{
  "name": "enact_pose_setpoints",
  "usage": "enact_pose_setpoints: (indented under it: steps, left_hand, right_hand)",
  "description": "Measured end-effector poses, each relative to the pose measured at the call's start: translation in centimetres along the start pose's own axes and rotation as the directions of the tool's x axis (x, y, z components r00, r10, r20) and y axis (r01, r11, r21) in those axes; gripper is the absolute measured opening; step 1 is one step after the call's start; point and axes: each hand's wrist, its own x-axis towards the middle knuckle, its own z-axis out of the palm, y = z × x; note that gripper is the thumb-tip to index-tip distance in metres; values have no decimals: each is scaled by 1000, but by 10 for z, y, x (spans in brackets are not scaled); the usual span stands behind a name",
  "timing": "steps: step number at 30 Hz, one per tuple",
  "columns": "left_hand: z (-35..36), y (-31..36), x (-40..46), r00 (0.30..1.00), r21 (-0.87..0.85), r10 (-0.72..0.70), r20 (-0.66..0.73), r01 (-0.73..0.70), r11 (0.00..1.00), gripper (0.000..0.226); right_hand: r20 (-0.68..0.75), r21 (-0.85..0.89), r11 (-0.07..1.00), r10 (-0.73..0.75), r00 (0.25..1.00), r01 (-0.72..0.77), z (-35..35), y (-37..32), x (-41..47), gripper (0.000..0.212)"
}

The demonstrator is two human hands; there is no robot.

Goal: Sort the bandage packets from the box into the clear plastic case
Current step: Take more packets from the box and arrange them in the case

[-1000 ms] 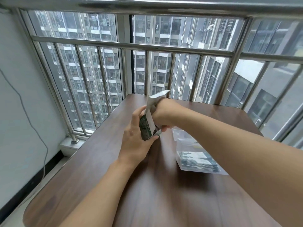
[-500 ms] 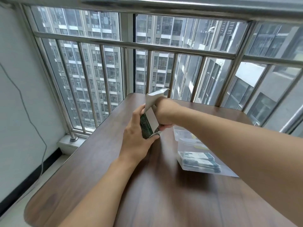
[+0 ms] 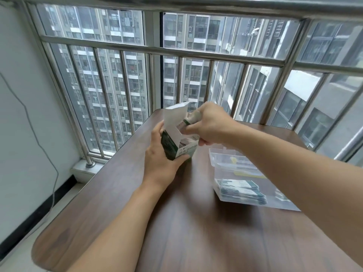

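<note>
My left hand (image 3: 160,163) grips a small green and white bandage box (image 3: 176,146) upright above the table, its white lid flap standing open. My right hand (image 3: 211,124) pinches a bundle of bandage packets (image 3: 189,120) just above the box's mouth; more packets show inside the box. To the right on the table lies the clear plastic case (image 3: 222,160), open, with a stack of green and white packets (image 3: 241,190) in its near compartment. My right forearm hides the case's right side.
The dark wood table (image 3: 176,222) has a rounded near left corner. Steel window bars (image 3: 163,50) stand close behind its far edge. A white wall with a hanging cable (image 3: 41,146) is on the left.
My right hand has risen out of the box, drawing a bundle of packets up with it. The box has tilted so its open mouth now shows.
</note>
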Motion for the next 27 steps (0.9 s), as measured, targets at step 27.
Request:
enact_pose_setpoints:
  steps: [27]
  left_hand:
    - [81, 173, 17, 778, -105, 8, 628, 75, 992, 44]
  right_hand:
    - [-157, 444, 892, 175, 972, -89, -104, 137, -148, 19]
